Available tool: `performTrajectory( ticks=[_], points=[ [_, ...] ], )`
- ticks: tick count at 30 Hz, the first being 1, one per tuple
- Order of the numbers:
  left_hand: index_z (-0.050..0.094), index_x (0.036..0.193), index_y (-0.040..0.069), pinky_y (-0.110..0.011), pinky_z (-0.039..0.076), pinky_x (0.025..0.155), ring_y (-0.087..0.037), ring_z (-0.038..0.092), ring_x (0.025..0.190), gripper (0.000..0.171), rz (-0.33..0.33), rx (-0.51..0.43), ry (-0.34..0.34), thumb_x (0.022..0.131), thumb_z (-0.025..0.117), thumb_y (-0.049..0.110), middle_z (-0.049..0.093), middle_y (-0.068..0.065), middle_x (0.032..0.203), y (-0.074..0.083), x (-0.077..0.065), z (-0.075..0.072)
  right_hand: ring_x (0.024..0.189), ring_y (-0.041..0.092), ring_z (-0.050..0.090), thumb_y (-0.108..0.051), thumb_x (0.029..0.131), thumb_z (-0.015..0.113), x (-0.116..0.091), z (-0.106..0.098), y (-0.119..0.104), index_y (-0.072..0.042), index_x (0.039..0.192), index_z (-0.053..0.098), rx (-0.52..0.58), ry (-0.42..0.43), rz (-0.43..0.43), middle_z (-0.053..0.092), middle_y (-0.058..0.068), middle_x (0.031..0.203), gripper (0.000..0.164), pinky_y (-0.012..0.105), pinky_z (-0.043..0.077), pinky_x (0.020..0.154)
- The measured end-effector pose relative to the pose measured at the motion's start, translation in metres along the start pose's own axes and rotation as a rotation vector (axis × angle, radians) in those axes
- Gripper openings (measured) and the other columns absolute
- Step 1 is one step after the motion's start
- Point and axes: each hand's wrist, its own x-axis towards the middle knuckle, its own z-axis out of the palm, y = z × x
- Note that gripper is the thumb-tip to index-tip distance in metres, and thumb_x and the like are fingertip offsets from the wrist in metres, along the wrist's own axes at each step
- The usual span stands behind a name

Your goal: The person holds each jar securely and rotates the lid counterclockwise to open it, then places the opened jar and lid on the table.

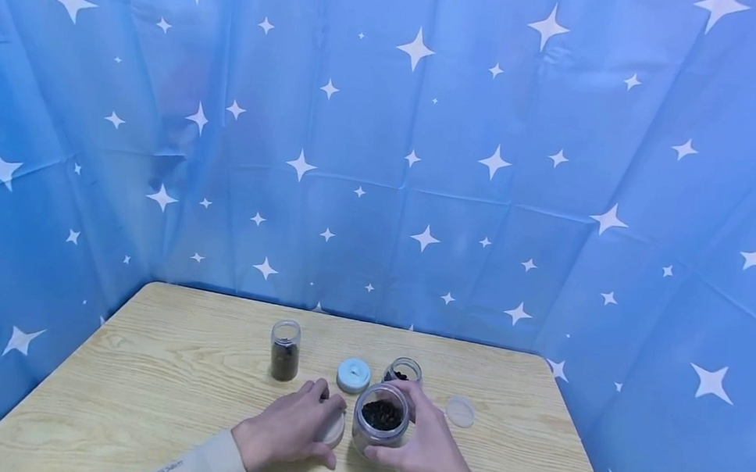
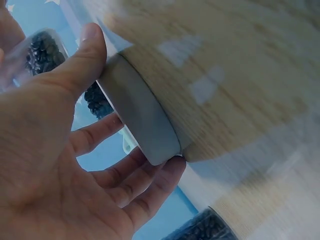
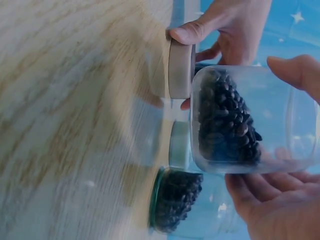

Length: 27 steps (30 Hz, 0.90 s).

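Observation:
My left hand [image 1: 290,428] grips a round beige-grey lid [image 2: 140,110] by its rim, thumb on one side and fingers on the other, low over the table. Just right of it, my right hand [image 1: 433,449] holds a clear, lidless jar [image 3: 225,120] between thumb and fingers. Dark bean-like pieces [image 1: 381,415] fill the lower part of this jar and lie slanted in the right wrist view. That same view shows the jar's base raised off the tabletop. The palm side of my left hand shows in the left wrist view.
A slim jar [image 1: 283,362] of dark contents stands open at the left on the wooden table [image 1: 193,355]. Behind my hands are a light blue lid [image 1: 354,375] and another open jar [image 1: 406,367]. A translucent disc [image 1: 459,411] lies to the right. A starry blue curtain [image 1: 362,132] surrounds the table.

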Motion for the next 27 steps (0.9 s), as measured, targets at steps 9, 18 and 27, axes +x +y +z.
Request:
performTrajectory(
  ticks=[9,18,27],
  points=[
    [0.071,0.152,0.017,-0.036,0.065,0.083,-0.019,0.066,0.107,0.096,0.002,0.015,-0.002,0.077,0.1,0.069,0.068,-0.007,0.128,-0.001,-0.001,-0.001,0.139,0.025,0.076,-0.031,0.076,0.111,0.002,0.003,0.002,-0.026,0.154,0.061,-0.012,-0.013,0.022,0.079,-0.002,0.149,0.092,0.05,0.061,0.122],
    [0.067,0.162,0.017,-0.045,0.069,0.099,-0.025,0.072,0.12,0.1,0.01,0.005,-0.003,0.081,0.1,0.066,0.069,-0.009,0.144,-0.001,-0.002,-0.01,0.138,0.027,0.076,-0.032,0.076,0.111,0.003,0.006,0.005,-0.02,0.154,0.061,-0.035,-0.034,0.009,0.08,0.002,0.148,0.093,0.05,0.061,0.122],
    [0.058,0.171,0.026,-0.048,0.069,0.103,-0.028,0.075,0.125,0.098,0.074,0.01,0.064,0.089,0.097,0.062,0.069,-0.008,0.151,-0.003,-0.004,-0.014,0.138,0.028,0.075,-0.028,0.075,0.111,0.002,0.007,0.006,-0.019,0.151,0.063,-0.063,-0.044,0.009,0.08,0.002,0.146,0.09,0.042,0.059,0.121]
  ],
)
